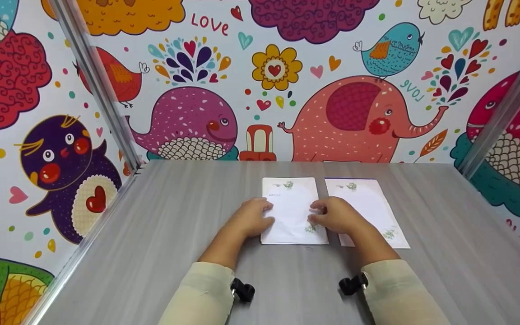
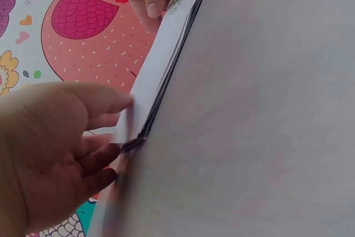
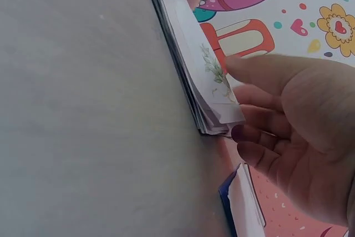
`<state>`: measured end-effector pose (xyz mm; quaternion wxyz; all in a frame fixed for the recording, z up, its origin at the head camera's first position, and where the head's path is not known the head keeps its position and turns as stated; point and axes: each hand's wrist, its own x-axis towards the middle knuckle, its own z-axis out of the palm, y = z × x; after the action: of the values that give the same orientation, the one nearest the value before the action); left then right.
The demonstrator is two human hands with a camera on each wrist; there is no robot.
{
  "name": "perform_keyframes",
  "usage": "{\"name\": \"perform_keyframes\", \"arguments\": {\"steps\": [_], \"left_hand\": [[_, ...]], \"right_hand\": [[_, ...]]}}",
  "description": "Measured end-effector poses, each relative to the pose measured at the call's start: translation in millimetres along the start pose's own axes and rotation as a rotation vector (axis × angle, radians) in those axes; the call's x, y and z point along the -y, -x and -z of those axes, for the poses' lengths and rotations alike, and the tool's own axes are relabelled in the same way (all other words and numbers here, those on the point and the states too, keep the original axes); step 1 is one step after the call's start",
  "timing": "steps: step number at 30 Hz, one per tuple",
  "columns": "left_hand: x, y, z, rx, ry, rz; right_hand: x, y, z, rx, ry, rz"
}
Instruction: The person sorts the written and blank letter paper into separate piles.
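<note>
A thick stack of white writing paper (image 1: 289,212) printed with green leaf sprigs lies between my two hands. My left hand (image 1: 253,219) is at the stack's left side, its thumb and fingertips right at the edge. On the opposite side, my right hand (image 1: 336,214) has its thumb and fingertips at the right edge, near the lower sprig. Seen from the right wrist, several loose layers show at the corner of the stack (image 3: 205,81), with the fingertips against them. A small line of writing sits near the top left of the upper sheet.
A second white notepad (image 1: 368,203) with matching sprigs and a purple top edge lies just right of the stack, partly under the right forearm. The grey table (image 1: 169,203) meets a cartoon-printed wall (image 1: 273,104) at the back. Metal posts (image 1: 99,85) stand at the corners.
</note>
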<state>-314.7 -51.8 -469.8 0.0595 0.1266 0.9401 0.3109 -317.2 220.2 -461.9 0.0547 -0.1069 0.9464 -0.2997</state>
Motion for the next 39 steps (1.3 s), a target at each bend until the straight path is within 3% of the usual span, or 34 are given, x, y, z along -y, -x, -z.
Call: {"name": "perform_keyframes", "arguments": {"steps": [6,9,13,21,29,39], "left_hand": [[-0.2,-4.6,-0.1,-0.165,0.154,0.095],[-0.2,-5.5,-0.1,-0.201,0.26,0.175],[-0.6,-6.0,-0.1,-0.219,0.357,0.236],[-0.6,-6.5,0.5,-0.24,0.436,0.245],[6.4,-6.8,5.4,-0.296,0.471,0.23],[43.5,1.5,28.4,-0.336,0.457,0.24]], "right_hand": [[4.8,-0.3,-1.2,-0.075,-0.11,-0.086],[8.1,-0.7,-0.5,-0.1,-0.187,-0.137],[11.0,-0.8,3.1,-0.136,-0.247,-0.194],[9.8,-0.5,3.3,-0.214,-0.26,-0.181],[13.0,-3.2,-1.7,-0.226,-0.434,-0.202],[40.9,-11.3,-21.6,-0.164,-0.591,-0.24]]}}
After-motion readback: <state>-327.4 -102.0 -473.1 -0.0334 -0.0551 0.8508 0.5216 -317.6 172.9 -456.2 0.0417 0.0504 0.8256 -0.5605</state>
